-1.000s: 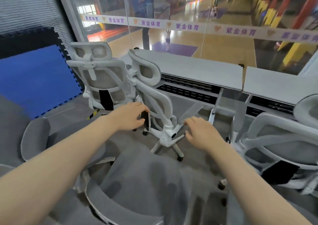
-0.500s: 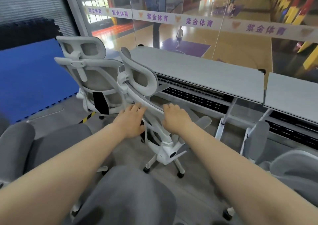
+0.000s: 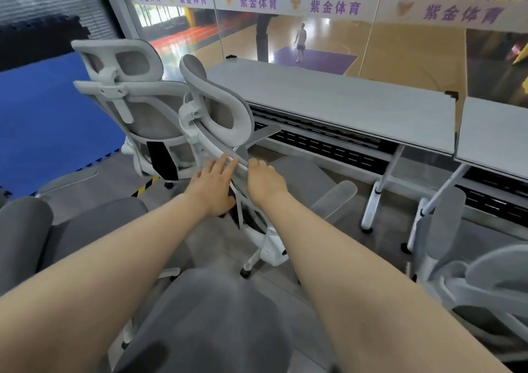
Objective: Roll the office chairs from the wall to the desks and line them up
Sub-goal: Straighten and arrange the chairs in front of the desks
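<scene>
From the head view, both bare forearms reach forward to a white-framed office chair (image 3: pixel 220 121) with grey mesh, which stands on the floor (image 3: pixel 337 230) just in front of the long grey counter (image 3: pixel 328 98), near the counter's left end, its back turned edge-on toward the camera and its headrest rising above the counter's front edge. The left hand (image 3: pixel 213 187) lies against the left side of the chair's white back frame, its fingers (image 3: pixel 225 164) straight and close together, pressed along the rail without curling round it. The right hand (image 3: pixel 264 182) sits on the right side of the same frame, its fingers (image 3: pixel 257 163) bent over the rim and gripping it. A second office chair (image 3: pixel 134 107) of the same make stands just to the left, nearly touching the first, its back facing the camera, beside a blue floor mat (image 3: pixel 48 115). Grey seat cushions (image 3: pixel 211 324) of further chairs fill the bottom of the picture, and another chair (image 3: pixel 471 281) shows at the right edge below a second counter (image 3: pixel 494 132). Behind the counters a glass wall (image 3: pixel 314 30) carries a white band of purple lettering and looks onto a sports court.
</scene>
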Action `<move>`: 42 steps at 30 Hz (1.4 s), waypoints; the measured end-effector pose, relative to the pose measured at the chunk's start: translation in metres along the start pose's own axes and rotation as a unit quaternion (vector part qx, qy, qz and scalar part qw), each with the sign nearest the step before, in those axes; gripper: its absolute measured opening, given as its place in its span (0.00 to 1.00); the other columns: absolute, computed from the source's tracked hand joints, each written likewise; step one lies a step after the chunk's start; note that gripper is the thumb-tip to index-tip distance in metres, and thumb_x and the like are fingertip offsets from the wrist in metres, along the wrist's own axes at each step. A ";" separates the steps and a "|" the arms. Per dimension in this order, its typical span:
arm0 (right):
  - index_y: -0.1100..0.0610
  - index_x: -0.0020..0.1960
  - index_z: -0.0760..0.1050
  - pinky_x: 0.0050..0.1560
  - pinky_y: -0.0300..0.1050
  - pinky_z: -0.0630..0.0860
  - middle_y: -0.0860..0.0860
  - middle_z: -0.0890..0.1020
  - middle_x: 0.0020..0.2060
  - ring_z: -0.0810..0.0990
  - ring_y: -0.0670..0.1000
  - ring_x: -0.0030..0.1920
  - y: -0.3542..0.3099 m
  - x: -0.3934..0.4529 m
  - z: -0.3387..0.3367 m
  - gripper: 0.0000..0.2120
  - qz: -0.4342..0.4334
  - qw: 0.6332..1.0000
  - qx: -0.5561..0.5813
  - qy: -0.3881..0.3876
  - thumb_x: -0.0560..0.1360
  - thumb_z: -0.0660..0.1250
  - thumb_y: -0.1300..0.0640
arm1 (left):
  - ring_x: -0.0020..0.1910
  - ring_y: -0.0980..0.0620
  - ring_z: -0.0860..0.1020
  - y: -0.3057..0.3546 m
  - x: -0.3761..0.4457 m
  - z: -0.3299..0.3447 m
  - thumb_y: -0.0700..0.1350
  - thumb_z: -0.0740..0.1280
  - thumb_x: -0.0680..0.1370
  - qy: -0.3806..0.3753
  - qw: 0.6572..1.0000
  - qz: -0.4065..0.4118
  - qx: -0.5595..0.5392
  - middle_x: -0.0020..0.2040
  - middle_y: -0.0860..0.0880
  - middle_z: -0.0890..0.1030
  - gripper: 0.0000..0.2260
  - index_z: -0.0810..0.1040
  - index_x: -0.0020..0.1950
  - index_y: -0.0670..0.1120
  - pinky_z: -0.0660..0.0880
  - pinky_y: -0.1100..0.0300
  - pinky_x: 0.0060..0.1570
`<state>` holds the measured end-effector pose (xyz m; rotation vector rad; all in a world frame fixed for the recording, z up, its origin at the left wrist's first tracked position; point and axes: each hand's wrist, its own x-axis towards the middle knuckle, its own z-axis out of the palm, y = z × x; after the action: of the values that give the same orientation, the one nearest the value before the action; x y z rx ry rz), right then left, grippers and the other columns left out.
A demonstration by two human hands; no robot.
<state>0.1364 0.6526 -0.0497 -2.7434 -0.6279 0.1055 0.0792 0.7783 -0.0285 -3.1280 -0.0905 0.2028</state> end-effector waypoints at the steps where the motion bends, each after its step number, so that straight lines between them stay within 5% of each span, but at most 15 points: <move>1: 0.62 0.65 0.64 0.53 0.54 0.72 0.59 0.70 0.64 0.70 0.60 0.63 0.003 -0.002 -0.001 0.17 0.000 1.000 -0.004 0.004 0.77 0.54 0.67 | 0.79 0.44 0.46 0.001 0.000 0.001 0.49 0.66 0.76 -0.002 1.000 0.001 -0.005 0.80 0.48 0.43 0.40 0.42 0.79 0.51 0.55 0.44 0.74; 10: 0.62 0.67 0.62 0.54 0.50 0.73 0.59 0.70 0.63 0.71 0.58 0.62 0.014 -0.027 0.001 0.20 0.038 0.999 -0.019 0.026 0.76 0.60 0.67 | 0.79 0.49 0.48 -0.001 -0.009 -0.003 0.47 0.63 0.76 0.000 0.998 0.065 0.013 0.80 0.52 0.48 0.37 0.47 0.80 0.55 0.53 0.49 0.76; 17: 0.61 0.63 0.64 0.45 0.48 0.67 0.58 0.71 0.60 0.71 0.58 0.57 0.033 -0.048 -0.003 0.17 0.028 0.999 -0.011 0.027 0.75 0.56 0.70 | 0.79 0.51 0.48 -0.005 -0.032 0.001 0.43 0.63 0.75 0.012 0.993 0.112 -0.037 0.80 0.57 0.50 0.37 0.48 0.79 0.56 0.52 0.49 0.74; 22: 0.59 0.62 0.65 0.47 0.53 0.73 0.57 0.72 0.57 0.72 0.58 0.53 0.059 -0.072 -0.004 0.18 0.018 0.999 0.007 0.033 0.74 0.55 0.70 | 0.79 0.51 0.46 0.005 -0.044 0.016 0.42 0.63 0.76 0.018 0.986 0.159 -0.044 0.80 0.59 0.48 0.38 0.45 0.79 0.57 0.50 0.47 0.76; 26: 0.58 0.62 0.67 0.51 0.54 0.73 0.56 0.74 0.58 0.73 0.58 0.56 0.081 -0.093 -0.006 0.11 0.037 0.996 0.051 0.067 0.81 0.56 0.56 | 0.79 0.52 0.44 0.025 -0.056 0.019 0.39 0.62 0.75 0.007 0.977 0.206 -0.054 0.79 0.60 0.45 0.40 0.43 0.79 0.56 0.47 0.48 0.77; 33: 0.56 0.65 0.66 0.45 0.50 0.71 0.55 0.68 0.57 0.68 0.57 0.60 0.097 -0.135 -0.010 0.28 0.123 0.987 0.016 0.103 0.75 0.60 0.36 | 0.79 0.51 0.41 0.077 -0.085 0.027 0.40 0.60 0.76 0.024 0.966 0.250 -0.055 0.80 0.57 0.43 0.38 0.42 0.79 0.53 0.44 0.54 0.77; 36: 0.57 0.61 0.67 0.47 0.50 0.71 0.54 0.68 0.56 0.67 0.56 0.59 0.105 -0.147 -0.009 0.27 0.132 0.982 0.044 0.126 0.75 0.61 0.36 | 0.79 0.48 0.47 0.078 -0.087 0.015 0.44 0.63 0.76 0.131 0.959 0.233 -0.091 0.80 0.51 0.51 0.35 0.49 0.79 0.51 0.44 0.51 0.76; 39: 0.56 0.63 0.65 0.55 0.47 0.67 0.53 0.67 0.59 0.63 0.54 0.63 0.116 -0.160 -0.008 0.26 0.128 0.978 0.109 0.124 0.76 0.63 0.38 | 0.77 0.41 0.57 0.053 -0.075 0.009 0.47 0.69 0.73 0.277 0.941 0.136 -0.139 0.75 0.44 0.63 0.34 0.60 0.76 0.45 0.57 0.43 0.74; 42: 0.56 0.65 0.64 0.61 0.44 0.63 0.53 0.66 0.62 0.61 0.53 0.67 0.125 -0.166 -0.010 0.27 0.131 0.971 0.159 0.120 0.76 0.64 0.40 | 0.74 0.38 0.59 0.027 -0.058 0.009 0.55 0.71 0.72 0.244 0.951 0.035 -0.185 0.74 0.38 0.62 0.40 0.57 0.76 0.42 0.61 0.41 0.72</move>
<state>0.0399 0.4712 -0.0810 -2.4596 -0.1636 -0.0614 0.0218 0.7482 -0.0299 -3.4336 -0.0131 -0.6660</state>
